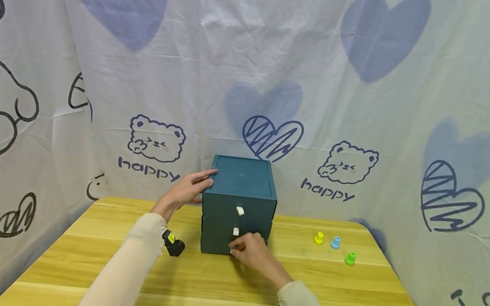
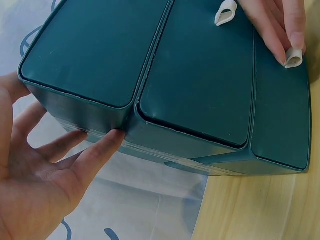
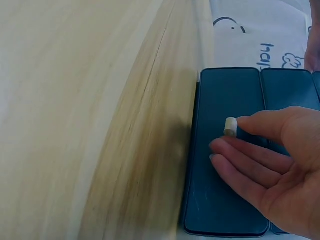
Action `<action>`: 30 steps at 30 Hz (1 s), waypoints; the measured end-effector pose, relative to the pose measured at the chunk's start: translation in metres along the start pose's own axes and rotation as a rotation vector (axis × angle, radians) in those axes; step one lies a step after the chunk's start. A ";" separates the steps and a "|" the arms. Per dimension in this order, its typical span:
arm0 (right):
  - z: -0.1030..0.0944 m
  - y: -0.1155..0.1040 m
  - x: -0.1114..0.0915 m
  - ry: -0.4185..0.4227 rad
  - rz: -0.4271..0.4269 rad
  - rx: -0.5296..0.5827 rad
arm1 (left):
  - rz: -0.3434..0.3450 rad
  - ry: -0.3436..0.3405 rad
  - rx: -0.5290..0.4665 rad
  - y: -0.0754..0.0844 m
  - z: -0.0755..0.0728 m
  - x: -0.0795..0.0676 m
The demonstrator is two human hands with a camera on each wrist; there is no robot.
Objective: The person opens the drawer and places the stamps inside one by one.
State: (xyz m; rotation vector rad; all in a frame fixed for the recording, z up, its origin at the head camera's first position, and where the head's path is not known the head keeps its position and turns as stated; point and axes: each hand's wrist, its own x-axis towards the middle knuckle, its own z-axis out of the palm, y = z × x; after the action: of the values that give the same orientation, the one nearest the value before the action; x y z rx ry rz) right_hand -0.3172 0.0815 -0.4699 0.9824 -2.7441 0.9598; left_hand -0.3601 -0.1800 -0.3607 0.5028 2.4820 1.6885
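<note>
A dark teal box of three stacked drawers (image 1: 241, 176) stands on the wooden table, each drawer front bearing a white loop pull. All three drawers look pushed in. My left hand (image 1: 188, 188) rests against the box's left side, fingers spread and fingertips touching it; in the left wrist view the same hand (image 2: 50, 165) lies along the upper drawers. At the bottom drawer front (image 3: 225, 195), my right hand (image 1: 253, 252) pinches the lowest white loop pull (image 3: 230, 126) between thumb and fingers. The middle pull (image 1: 236, 231) and top pull (image 1: 240, 210) hang untouched above.
On the table (image 1: 203, 291) to the right of the box stand three small stepped plastic pieces: a yellow one (image 1: 319, 238), a blue one (image 1: 335, 243) and a green one (image 1: 350, 258). A white printed curtain (image 1: 216, 67) hangs close behind the box and along both sides.
</note>
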 end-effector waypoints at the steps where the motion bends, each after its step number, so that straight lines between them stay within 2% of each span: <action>1: 0.001 0.001 0.001 0.006 0.007 -0.004 | -0.001 0.000 -0.001 0.000 0.000 0.000; 16: 0.005 0.005 0.006 -0.008 0.022 -0.062 | 0.001 -0.010 -0.010 -0.001 -0.001 0.001; 30: 0.004 0.003 0.003 -0.031 0.021 -0.043 | -0.004 -0.015 -0.035 0.001 0.000 0.000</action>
State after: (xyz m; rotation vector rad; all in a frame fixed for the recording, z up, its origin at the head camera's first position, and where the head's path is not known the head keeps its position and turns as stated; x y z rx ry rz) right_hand -0.3206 0.0796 -0.4742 0.9721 -2.7938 0.8925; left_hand -0.3596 -0.1803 -0.3599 0.5054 2.4372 1.7168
